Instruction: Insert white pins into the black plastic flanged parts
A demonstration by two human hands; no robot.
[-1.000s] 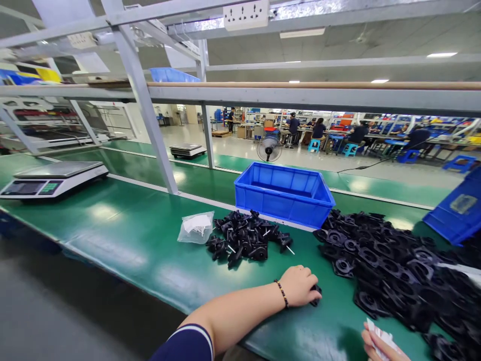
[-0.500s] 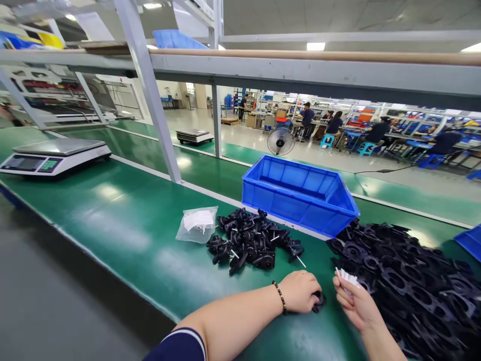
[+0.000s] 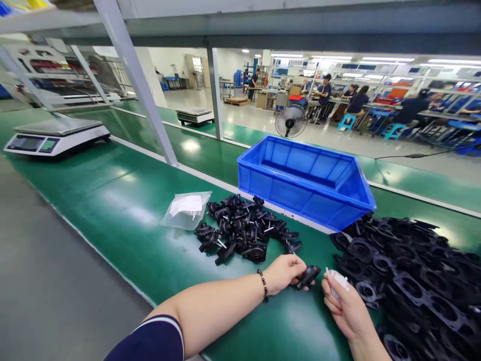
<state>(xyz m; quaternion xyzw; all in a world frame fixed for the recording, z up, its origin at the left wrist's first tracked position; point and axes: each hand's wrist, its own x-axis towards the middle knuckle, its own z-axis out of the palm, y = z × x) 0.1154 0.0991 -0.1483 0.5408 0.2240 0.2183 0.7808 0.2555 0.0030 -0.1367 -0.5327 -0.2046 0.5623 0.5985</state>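
Note:
My left hand [image 3: 288, 274] grips a small black plastic part [image 3: 308, 277] by its left side, just above the green bench top. Close by on the right, my right hand [image 3: 342, 296] is closed around a bunch of short white sticks [image 3: 338, 279], one poking out toward the black part. A gap separates the stick from the part. Beyond my left hand lies a heap of black parts [image 3: 240, 228], several with white sticks standing out of them. Flat black pieces with round openings form a bigger pile [image 3: 413, 281] to the right of my right hand.
Behind the heap stands a blue plastic bin [image 3: 304, 183]. A clear bag with a white label [image 3: 187, 208] lies left of the heap. Two scales, one near [image 3: 56, 135] and one far [image 3: 194, 116], rest on green surfaces. A metal post [image 3: 139, 85] rises behind the bench.
My left hand has turned and raised the black part, which now shows more fully between the fingers. The right hand stays close with the white sticks. The camera view has tilted down.

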